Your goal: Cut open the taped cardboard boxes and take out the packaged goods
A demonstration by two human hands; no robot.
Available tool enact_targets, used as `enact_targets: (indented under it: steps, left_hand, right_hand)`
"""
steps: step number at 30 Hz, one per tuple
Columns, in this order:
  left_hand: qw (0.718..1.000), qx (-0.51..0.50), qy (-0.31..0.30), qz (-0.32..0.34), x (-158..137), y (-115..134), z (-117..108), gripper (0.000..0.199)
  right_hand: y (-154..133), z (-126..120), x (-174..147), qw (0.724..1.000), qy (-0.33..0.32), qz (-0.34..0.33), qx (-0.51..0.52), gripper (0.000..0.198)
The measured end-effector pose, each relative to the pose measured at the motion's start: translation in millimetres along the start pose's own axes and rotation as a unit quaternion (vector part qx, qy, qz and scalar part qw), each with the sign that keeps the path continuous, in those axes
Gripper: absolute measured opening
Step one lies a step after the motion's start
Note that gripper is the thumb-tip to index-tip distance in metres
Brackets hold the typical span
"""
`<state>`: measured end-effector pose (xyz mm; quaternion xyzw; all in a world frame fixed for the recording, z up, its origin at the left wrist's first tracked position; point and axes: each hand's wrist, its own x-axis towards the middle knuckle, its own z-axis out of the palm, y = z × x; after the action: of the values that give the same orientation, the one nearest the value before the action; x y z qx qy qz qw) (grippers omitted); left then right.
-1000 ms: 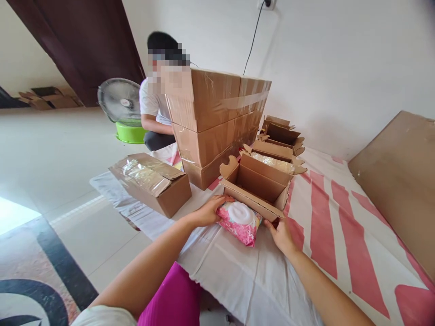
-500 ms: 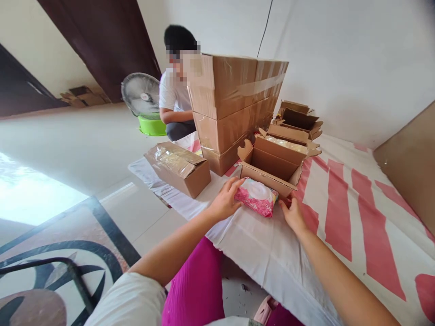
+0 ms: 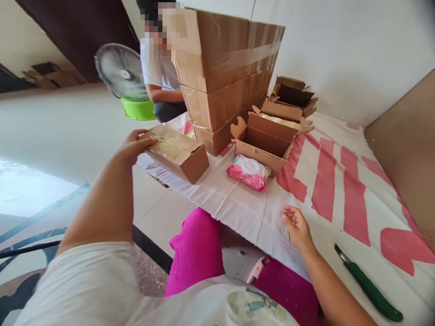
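Observation:
My left hand [image 3: 133,147] grips the far left end of a taped cardboard box [image 3: 181,156], thumb on top and fingers over its end. This closed box lies at the table's left edge. My right hand [image 3: 299,228] hovers over the front of the cloth, fingers loosely bent and apart, holding nothing. Between the hands, a pink pack of wet wipes [image 3: 249,173] lies flat with its white lid up. Right behind the pack stands an open cardboard box [image 3: 260,151] with raised flaps; its bottom is hidden.
A green-handled box cutter [image 3: 370,285] lies on the red-and-white cloth [image 3: 322,181] at the right. Stacked taped cartons [image 3: 231,59] rise behind the boxes. More open boxes [image 3: 294,97] stand farther back. A person [image 3: 165,77] sits beside a fan [image 3: 122,72] on the left.
My left hand has left the wipes pack and moved left onto the closed box. My right hand has drawn back toward me. The view has tilted down, bringing the cutter into sight.

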<state>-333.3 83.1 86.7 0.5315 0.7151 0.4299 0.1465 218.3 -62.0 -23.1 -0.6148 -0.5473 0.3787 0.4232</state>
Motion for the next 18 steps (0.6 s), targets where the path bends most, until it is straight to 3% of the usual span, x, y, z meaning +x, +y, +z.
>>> enact_targets:
  steps: [4,7,10,13,16,18]
  left_hand:
    - [0.988,-0.045,-0.124,-0.08,-62,37,3,0.09]
    - [0.99,0.025,-0.122,-0.069,-122,75,19,0.089]
    - [0.982,0.105,-0.154,-0.008,-186,109,52,0.083]
    - [0.97,0.068,-0.2,0.117,-243,137,95,0.089]
    - [0.936,0.015,-0.244,0.255,-283,158,132,0.091]
    - [0.912,-0.022,-0.271,0.306,-297,169,151,0.081]
  right_hand:
    - [-10,3,-23,0.999,-0.047,-0.004,0.003,0.042]
    - [-24,9,-51,0.993,-0.109,-0.051,0.009,0.042]
    - [-35,11,-77,0.98,-0.159,-0.115,0.015,0.064]
    - [-32,-4,-90,0.988,-0.07,-0.137,-0.008,0.092]
    - [-11,-36,-96,0.99,0.072,-0.1,-0.065,0.087]
    - [9,-60,-104,0.981,0.133,-0.087,-0.108,0.085]
